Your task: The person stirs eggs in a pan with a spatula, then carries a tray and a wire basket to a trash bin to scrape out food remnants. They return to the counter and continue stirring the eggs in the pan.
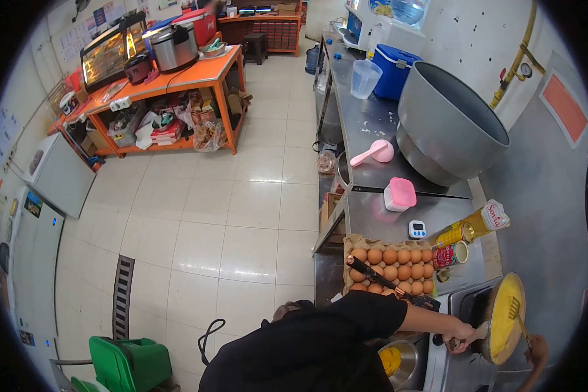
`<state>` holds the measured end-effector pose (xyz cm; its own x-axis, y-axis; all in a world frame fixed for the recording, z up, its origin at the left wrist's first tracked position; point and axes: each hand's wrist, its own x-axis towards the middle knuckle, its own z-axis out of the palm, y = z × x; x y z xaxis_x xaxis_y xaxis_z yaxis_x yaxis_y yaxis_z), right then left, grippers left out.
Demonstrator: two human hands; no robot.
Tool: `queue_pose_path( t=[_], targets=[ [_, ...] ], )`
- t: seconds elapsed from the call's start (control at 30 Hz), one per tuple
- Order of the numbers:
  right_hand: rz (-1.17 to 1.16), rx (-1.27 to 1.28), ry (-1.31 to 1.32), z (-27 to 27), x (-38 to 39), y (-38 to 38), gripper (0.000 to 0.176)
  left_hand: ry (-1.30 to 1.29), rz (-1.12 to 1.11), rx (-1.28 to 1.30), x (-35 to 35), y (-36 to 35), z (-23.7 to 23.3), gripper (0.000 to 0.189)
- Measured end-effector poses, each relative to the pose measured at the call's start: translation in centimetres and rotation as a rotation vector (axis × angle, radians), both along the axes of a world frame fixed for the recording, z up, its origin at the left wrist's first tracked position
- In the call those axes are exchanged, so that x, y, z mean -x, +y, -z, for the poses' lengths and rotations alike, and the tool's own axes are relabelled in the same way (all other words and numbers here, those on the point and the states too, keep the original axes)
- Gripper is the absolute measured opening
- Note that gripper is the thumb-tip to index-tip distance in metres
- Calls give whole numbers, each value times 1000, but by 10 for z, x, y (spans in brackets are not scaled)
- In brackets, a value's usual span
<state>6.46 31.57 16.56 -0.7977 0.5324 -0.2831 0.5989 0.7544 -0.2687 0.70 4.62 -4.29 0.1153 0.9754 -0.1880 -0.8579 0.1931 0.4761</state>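
Observation:
My left hand [462,334] is closed around the handle of a round pan [478,328], coming from a black sleeve. A yellow egg-like layer [503,313] covers the pan's inside. In my right hand [536,351], at the right edge, is the handle of a slotted spatula [515,310], whose head rests on the yellow layer. The pan sits over a stove [467,366]. Below my left arm stands a metal bowl [408,366] with yellow contents. A cardboard tray of brown eggs [404,256] lies beyond that arm, with a black-handled tool [379,274] across it.
Near the pan are an oil bottle [483,221], a red can [445,255] and a white timer [417,228]. Farther up the counter stand a pink-lidded container [400,195], a pink scoop [379,151] and a large grey pot [438,124]. A green bin [127,362] is at lower left.

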Motion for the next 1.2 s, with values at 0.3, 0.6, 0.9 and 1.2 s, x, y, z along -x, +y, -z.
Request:
queue_pose_path(
  t=[0.3, 0.6, 0.9, 1.2],
  targets=[
    [-157, -313, -408, -97, -81, -126, 29, 45, 10, 4, 0, -12, -10, 24],
    [-381, -511, 80, 17, -113, -53, 35, 387, -41, -236, 1, -20, 8, 29],
    [-236, -503, 192, 73, -28, -70, 22, 264, 55, 195, 1, -38, -49, 39],
    [37, -72, 3, -41, -35, -27, 25, 236, 26, 246, -1, -36, -47, 37]
  ],
)
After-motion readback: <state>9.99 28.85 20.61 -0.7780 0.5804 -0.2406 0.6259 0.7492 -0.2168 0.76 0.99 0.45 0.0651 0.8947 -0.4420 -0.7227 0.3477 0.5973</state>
